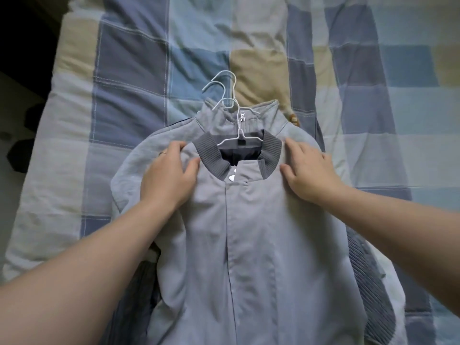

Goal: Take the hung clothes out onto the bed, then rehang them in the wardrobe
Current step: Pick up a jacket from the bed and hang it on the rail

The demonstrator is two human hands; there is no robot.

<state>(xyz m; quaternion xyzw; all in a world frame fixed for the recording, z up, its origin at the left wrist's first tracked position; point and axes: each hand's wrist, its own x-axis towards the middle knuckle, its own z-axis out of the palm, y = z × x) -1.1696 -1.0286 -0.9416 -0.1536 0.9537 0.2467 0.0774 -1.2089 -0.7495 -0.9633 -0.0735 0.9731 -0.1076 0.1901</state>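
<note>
A light grey jacket point(249, 245) with a dark ribbed collar point(211, 155) lies front-up on the bed, on top of a pile of other hung clothes. Three white wire hanger hooks point(224, 95) stick out past the collars. Under it shows a second grey garment with a zip collar point(251, 115). My left hand point(169, 173) pinches the jacket's left shoulder fabric between thumb and fingers. My right hand point(311, 170) rests on the jacket's right shoulder, fingers curled on the cloth.
The bed is covered by a checked quilt point(139, 58) in blue, grey, beige and white. A dark ribbed garment point(368, 282) sticks out at the pile's lower right. Dark floor point(17, 100) lies beyond the bed's left edge.
</note>
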